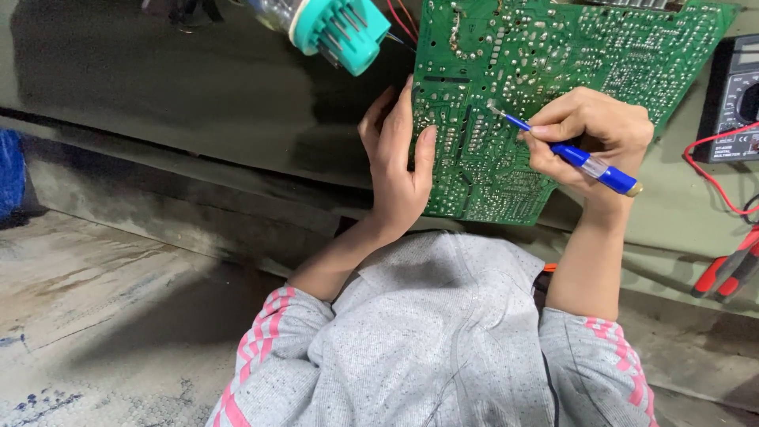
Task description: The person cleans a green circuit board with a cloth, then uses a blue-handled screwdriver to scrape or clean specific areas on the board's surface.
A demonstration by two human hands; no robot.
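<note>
A large green circuit board (545, 71) with its solder side up leans in front of me. My left hand (398, 166) grips its left edge, fingers over the board and thumb at the rim. My right hand (589, 134) holds a blue-handled screwdriver (581, 156) like a pen, its metal tip touching the solder joints near the board's middle. My grey sleeves with pink stripes fill the bottom of the view.
A teal plastic tube socket with pins (340, 30) hangs at the top, red wires behind it. A dark multimeter (739, 99) sits at the right with a red lead and red probes (727, 269). A dark cabinet panel (198, 87) lies behind; worn concrete floor (103, 316) is at left.
</note>
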